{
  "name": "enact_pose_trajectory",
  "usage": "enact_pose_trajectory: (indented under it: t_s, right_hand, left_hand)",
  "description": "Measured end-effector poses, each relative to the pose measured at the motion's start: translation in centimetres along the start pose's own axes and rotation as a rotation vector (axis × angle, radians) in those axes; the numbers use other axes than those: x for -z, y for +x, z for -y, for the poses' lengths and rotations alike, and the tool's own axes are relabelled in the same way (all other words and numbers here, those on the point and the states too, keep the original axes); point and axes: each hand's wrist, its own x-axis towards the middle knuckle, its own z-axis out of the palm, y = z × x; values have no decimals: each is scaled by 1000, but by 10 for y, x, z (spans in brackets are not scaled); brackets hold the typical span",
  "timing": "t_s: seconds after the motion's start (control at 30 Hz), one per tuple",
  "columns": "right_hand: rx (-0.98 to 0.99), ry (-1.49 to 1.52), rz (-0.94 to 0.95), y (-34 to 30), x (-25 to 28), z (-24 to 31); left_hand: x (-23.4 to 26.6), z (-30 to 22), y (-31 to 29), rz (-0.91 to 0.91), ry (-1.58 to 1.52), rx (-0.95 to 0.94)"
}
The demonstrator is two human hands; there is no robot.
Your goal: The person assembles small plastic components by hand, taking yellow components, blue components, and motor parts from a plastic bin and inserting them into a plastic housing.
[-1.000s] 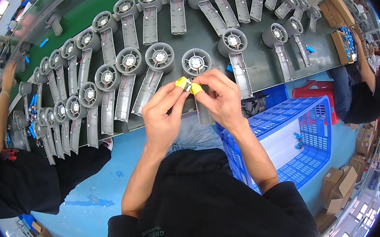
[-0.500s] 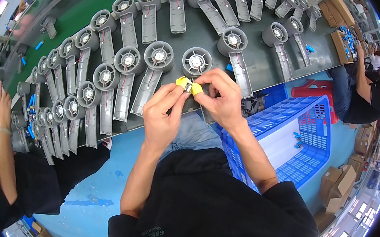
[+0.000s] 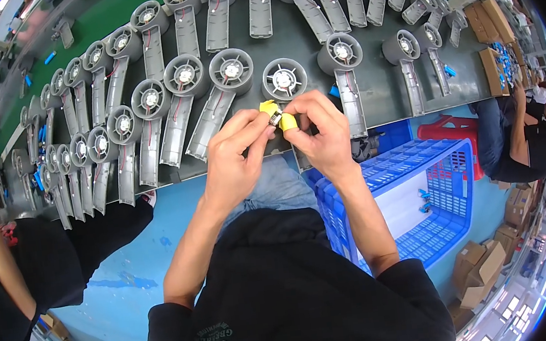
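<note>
My left hand [image 3: 234,151] and my right hand [image 3: 324,135] meet over the near edge of the workbench, fingertips pinched together. Between them is a small dark and silvery part [image 3: 275,118], too small and too covered to name. Yellow coverings, apparently finger cots, show at the left fingertips and on the right thumb. Just beyond the fingers lies a grey fan housing [image 3: 285,80] with a white hub; my hands hide much of its handle. Close by on the left is another grey fan housing with a handle [image 3: 231,72], red wires running along it.
Several more grey housings line the dark bench [image 3: 372,103] in curved rows. A blue plastic crate [image 3: 394,151] stands below on the right, beside a red stool [image 3: 445,127]. Blue parts fill a cardboard box [image 3: 494,70]. One co-worker sits left [image 3: 3,265], another far right [image 3: 528,143].
The view has shifted slightly, so the housings sit a little differently. Both my hands still pinch the small part, now turned a little. The left co-worker's raised hand has moved left and down.
</note>
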Motion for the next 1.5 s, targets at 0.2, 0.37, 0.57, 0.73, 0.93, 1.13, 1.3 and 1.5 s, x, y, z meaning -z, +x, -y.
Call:
enact_pose_trajectory:
  t_s: [0.2,0.37,0.57,0.73,0.93,1.13,1.3,1.5]
  right_hand:
    - [82,-24,3,1,-1,-4]
    - [142,-57,48,3,4,-7]
    - [182,-79,62,5,7,-8]
    - [37,-24,6,3,3,2]
    - [-60,-10,66,3,4,7]
    - [49,21,16,-2,1,-4]
    - [76,7,-3,-3,1,-4]
    - [121,-21,0,-2,2,-8]
  left_hand:
    - [3,-2,3,39,-51,33]
    - [7,1,5,70,-95,49]
    - [8,0,6,110,-124,37]
    - [-2,5,-3,5,-134,101]
    - [-2,7,-3,27,-175,88]
    - [0,8,-2,58,-67,-24]
    - [-1,9,-1,58,-86,-32]
    - [1,9,0,82,-61,-44]
